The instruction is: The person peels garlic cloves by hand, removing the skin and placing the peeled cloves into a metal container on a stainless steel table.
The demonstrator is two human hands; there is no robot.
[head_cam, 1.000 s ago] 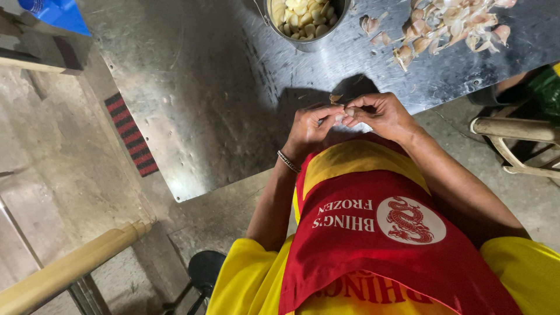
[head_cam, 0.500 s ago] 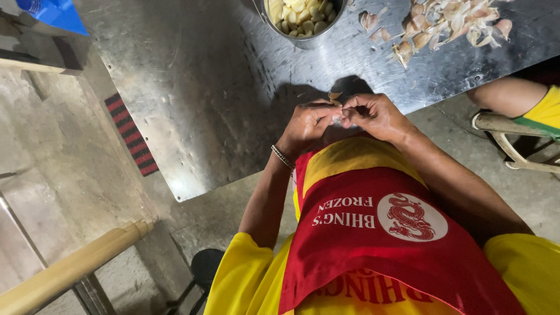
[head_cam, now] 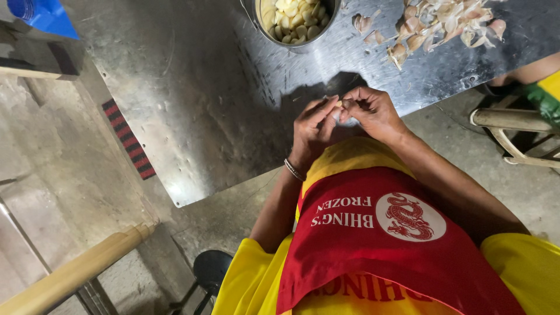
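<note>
Seen from above, a person in a yellow shirt (head_cam: 513,262) and a red apron (head_cam: 373,239) holds both hands together at the near edge of a dull metal tabletop (head_cam: 192,105). The left hand (head_cam: 312,129) and the right hand (head_cam: 373,112) meet fingertip to fingertip, and their fingers (head_cam: 324,109) are pinched on a small pale garlic clove (head_cam: 339,104), which sits right between the two sets of fingertips, just above the tabletop edge. A thin metal bangle (head_cam: 294,170) circles the left wrist. Beyond the fingers, farther across the tabletop, stands a round metal bowl (head_cam: 291,41) filled with peeled, cream-coloured cloves (head_cam: 294,17). Beyond the fingers and toward the right hand's side lies a loose heap of unpeeled garlic and papery skins (head_cam: 443,23), well apart from the hands. Far out on the left hand's side, at the tabletop's far corner, is a blue plastic thing (head_cam: 44,14), only partly in view. Below and to the left hand's side a pale wooden pole (head_cam: 76,271) slants across the concrete floor (head_cam: 46,163). On the right hand's side, past the tabletop, part of a chair frame (head_cam: 513,125) shows.
</note>
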